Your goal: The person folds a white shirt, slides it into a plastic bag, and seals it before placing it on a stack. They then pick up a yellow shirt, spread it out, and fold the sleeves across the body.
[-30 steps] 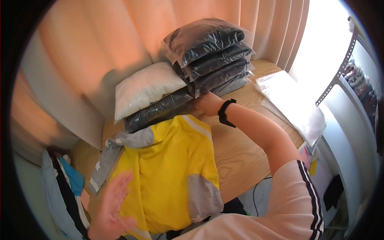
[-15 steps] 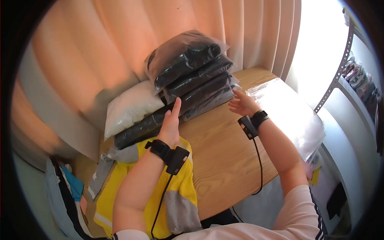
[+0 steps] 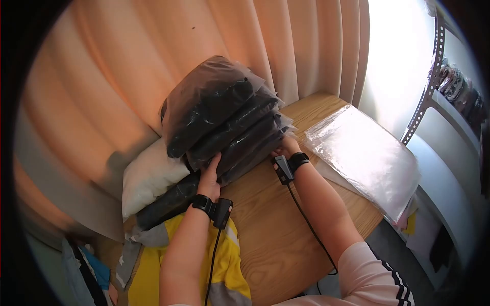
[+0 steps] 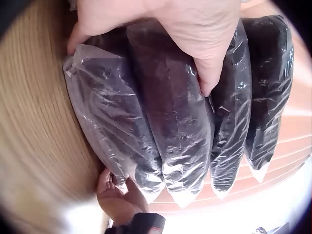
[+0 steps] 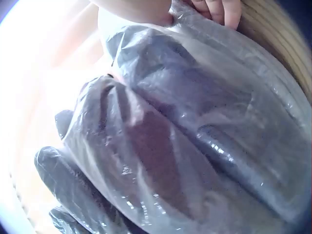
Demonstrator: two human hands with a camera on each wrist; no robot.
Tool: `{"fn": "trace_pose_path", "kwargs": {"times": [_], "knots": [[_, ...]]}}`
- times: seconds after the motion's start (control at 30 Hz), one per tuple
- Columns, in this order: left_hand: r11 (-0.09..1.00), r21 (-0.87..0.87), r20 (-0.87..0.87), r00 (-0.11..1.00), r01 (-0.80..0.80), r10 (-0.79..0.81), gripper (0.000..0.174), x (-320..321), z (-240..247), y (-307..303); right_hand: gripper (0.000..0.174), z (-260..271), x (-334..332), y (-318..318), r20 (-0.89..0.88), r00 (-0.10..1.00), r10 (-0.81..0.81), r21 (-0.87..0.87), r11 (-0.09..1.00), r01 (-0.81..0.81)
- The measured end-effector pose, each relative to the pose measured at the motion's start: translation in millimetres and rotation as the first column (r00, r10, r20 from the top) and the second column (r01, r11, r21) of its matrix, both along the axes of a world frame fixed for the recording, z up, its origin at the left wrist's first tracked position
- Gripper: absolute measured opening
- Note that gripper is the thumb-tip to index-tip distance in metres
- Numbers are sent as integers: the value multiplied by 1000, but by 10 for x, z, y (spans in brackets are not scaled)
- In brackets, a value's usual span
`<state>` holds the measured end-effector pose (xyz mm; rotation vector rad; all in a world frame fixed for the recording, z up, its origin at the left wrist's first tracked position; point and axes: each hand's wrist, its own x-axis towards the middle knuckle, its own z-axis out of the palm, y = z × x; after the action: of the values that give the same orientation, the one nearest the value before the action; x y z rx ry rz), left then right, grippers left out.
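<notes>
A leaning stack of dark garments in clear plastic bags (image 3: 217, 109) stands on the wooden table (image 3: 286, 224). My left hand (image 3: 209, 179) grips the lower bags at the near left end. In the left wrist view, the thumb of that left hand (image 4: 170, 27) presses between two bags while its fingers reach round the lowest one (image 4: 109, 102). At the far right end, my right hand (image 3: 287, 148) holds the bottom bag's corner. In the right wrist view, the right hand's thumb and curled fingers (image 5: 214, 10) are on either side of that bag's edge.
Left of the stack, a white bagged item (image 3: 153, 176) lies on another dark bagged one (image 3: 168, 204). A yellow and grey garment (image 3: 153, 270) covers the table's near left. Flat clear plastic bags (image 3: 367, 158) lie at right. Curtains (image 3: 245, 30) hang behind; cables trail from both wrists.
My left hand has come up from over the yellow garment to the stack's left end. My right hand has moved from the stack's front to its right end. Both now grip the lower bags.
</notes>
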<state>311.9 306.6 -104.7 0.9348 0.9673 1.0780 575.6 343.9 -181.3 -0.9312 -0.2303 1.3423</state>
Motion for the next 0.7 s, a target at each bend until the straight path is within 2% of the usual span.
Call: {"fn": "trace_pose_path", "kwargs": {"times": [0.03, 0.07, 0.1, 0.13, 0.17, 0.2, 0.23, 0.37, 0.43, 0.63, 0.7], "knots": [[1000, 12, -2, 1000, 8, -8, 91, 2, 10, 10, 37, -67, 1, 29, 54, 999, 0, -20, 1000, 1], [1000, 7, -6, 1000, 6, -6, 91, 3, 1, 39, 37, -455, 115, 272, 314, 949, -1, 66, 998, -21], [1000, 31, -14, 1000, 1, 0, 89, 15, -1, 67, 36, -882, 248, 541, 570, 820, -53, 133, 991, -28], [998, 55, -22, 1000, -2, 4, 87, 30, 5, 101, 36, -1311, 384, 811, 755, 640, -142, 195, 981, -12], [999, 53, -28, 1000, 2, 0, 87, 48, 19, 144, 35, -960, 309, 566, 948, 315, -41, 69, 995, -77], [995, 93, 7, 999, 32, -33, 85, 74, 26, 181, 34, -575, 223, 299, 989, -136, 57, -65, 996, -55], [989, 135, 42, 997, 61, -67, 84, 114, 36, 207, 33, -153, 122, 9, 863, -494, 104, -120, 993, 1], [988, 145, -21, 999, 48, -46, 83, 318, 137, 265, 29, -100, 155, -66, 879, -475, 34, 10, 996, 89], [978, 200, -65, 997, 58, -46, 83, 444, 169, 303, 26, -92, 218, -66, 934, -341, 108, -56, 986, 160], [992, 55, -120, 987, 115, -108, 84, 750, 155, 598, 23, -28, 271, -105, 945, -306, 120, -80, 987, 140], [986, 78, -79, 987, 147, -141, 81, 801, 126, 612, 23, 93, 192, -167, 936, -316, 154, -118, 985, 128]]}}
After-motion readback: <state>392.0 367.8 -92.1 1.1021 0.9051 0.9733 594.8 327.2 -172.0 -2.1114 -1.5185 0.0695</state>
